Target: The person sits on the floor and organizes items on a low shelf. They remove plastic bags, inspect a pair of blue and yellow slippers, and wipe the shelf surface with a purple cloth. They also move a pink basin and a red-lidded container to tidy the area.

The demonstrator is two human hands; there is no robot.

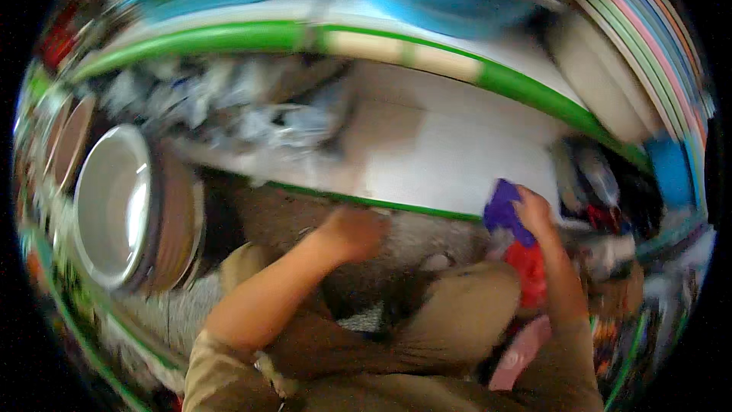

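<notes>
My right hand (pixel 537 214) is closed on a purple cloth (pixel 502 212) at the right front edge of the low white shelf (pixel 465 156). Just below that hand, a red item (pixel 526 271) lies beside my right knee; its kind is unclear. My left hand (pixel 355 233) hovers in front of the shelf's green edge, above the grey floor. Motion smears its fingers, and nothing shows in it. Crumpled, greyish clear plastic (pixel 282 118) fills the shelf's left part.
Nested basins (pixel 88 217) stand on their side at the left. Blue tubs (pixel 450 0) rest on the upper shelf behind a green rail (pixel 236 40). A coloured stack (pixel 640 38) rises at the right, above dark clutter (pixel 602 183). A pink object (pixel 522 352) lies near my right thigh.
</notes>
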